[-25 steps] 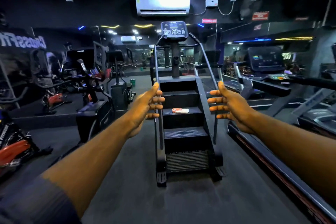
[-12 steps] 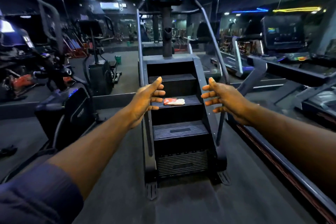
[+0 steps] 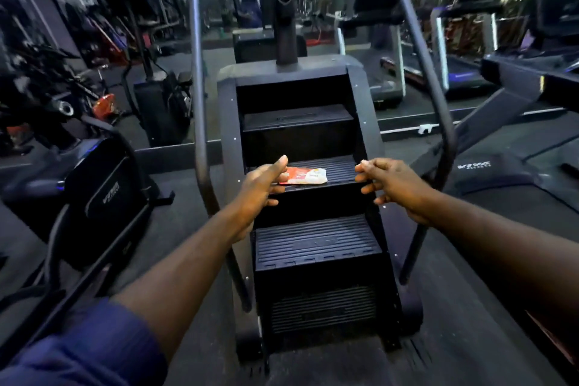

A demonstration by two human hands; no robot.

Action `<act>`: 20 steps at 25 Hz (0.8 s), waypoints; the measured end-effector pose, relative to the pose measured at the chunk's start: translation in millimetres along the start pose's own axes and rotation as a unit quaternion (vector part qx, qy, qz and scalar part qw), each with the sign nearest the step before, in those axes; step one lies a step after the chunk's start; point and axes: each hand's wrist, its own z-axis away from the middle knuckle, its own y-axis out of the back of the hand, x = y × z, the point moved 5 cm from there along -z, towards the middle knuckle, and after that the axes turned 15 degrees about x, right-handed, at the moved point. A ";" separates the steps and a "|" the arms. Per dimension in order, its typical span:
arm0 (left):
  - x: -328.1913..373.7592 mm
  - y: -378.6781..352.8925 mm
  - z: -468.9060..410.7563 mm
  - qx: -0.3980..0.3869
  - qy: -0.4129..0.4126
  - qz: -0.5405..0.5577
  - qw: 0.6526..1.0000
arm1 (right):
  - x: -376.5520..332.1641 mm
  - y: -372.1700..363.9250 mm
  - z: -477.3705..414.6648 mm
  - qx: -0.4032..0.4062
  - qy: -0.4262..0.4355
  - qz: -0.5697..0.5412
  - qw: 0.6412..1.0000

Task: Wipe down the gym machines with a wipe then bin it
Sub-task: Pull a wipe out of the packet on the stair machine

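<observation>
Two empty hands flank a wipe packet (image 3: pixel 305 175) on the stair climber (image 3: pixel 226 122).
The left hand (image 3: pixel 260 194) shows a wide grip, fingers straight; the packet lies just right of its fingertips, on a ribbed step (image 3: pixel 340 168); further right, the right hand (image 3: pixel 398 188) has a loose, wide grip.

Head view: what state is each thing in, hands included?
Stair climber: upright, nobody on it.
Wipe packet: lying flat on one of its steps.
Left hand: open, at the packet's left end; contact unclear.
Right hand: open, empty, right of the packet.
</observation>
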 end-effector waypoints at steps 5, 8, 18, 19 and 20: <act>-62.1 -44.3 -146.3 0.022 0.051 -0.014 0.998 | 50.3 -53.2 -143.0 -0.016 -0.016 0.051 0.998; -112.4 -74.0 -230.7 0.025 0.084 -0.009 0.996 | 92.4 -84.6 -211.6 -0.022 -0.024 0.090 0.995; -259.4 -151.7 -454.5 0.048 0.129 -0.248 0.959 | 212.5 -184.3 -410.2 -0.089 -0.007 0.259 0.962; -270.0 -157.0 -467.2 0.044 0.118 -0.281 0.951 | 224.1 -192.5 -422.4 -0.103 -0.004 0.276 0.956; -278.3 -160.7 -475.9 0.040 0.102 -0.315 0.943 | 231.7 -199.6 -433.6 -0.106 0.012 0.290 0.951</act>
